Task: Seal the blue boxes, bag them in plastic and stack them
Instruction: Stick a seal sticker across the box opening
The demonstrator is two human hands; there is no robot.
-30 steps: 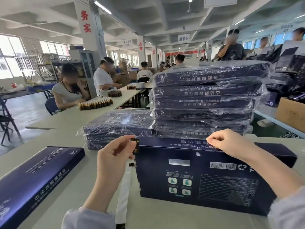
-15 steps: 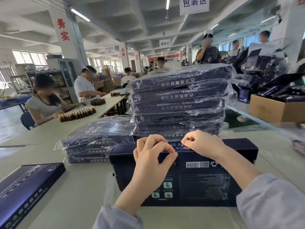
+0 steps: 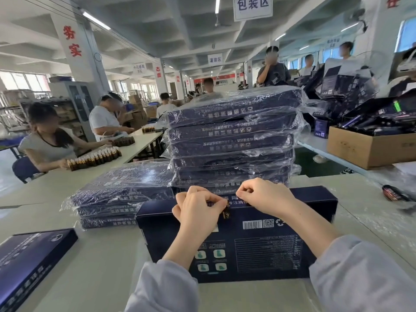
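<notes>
A dark blue box (image 3: 258, 242) stands on its long edge on the table in front of me, its barcode side facing me. My left hand (image 3: 198, 206) pinches a small dark and gold seal sticker (image 3: 225, 214) at the box's top front edge. My right hand (image 3: 263, 195) rests curled on the top edge just right of it, fingertips pinched together by the sticker. Behind the box stands a tall stack of plastic-bagged blue boxes (image 3: 231, 140). A lower bagged stack (image 3: 119, 194) lies to its left.
Another unbagged blue box (image 3: 29, 262) lies flat at the near left. A cardboard carton (image 3: 369, 147) of dark packs sits on the table at right. A small dark object (image 3: 392, 192) lies at the right. People work with brown vials (image 3: 94, 157) at the left table.
My left hand brought the sticker from the box's left corner to the middle of its top edge, meeting my right hand. My view turned left and closer.
</notes>
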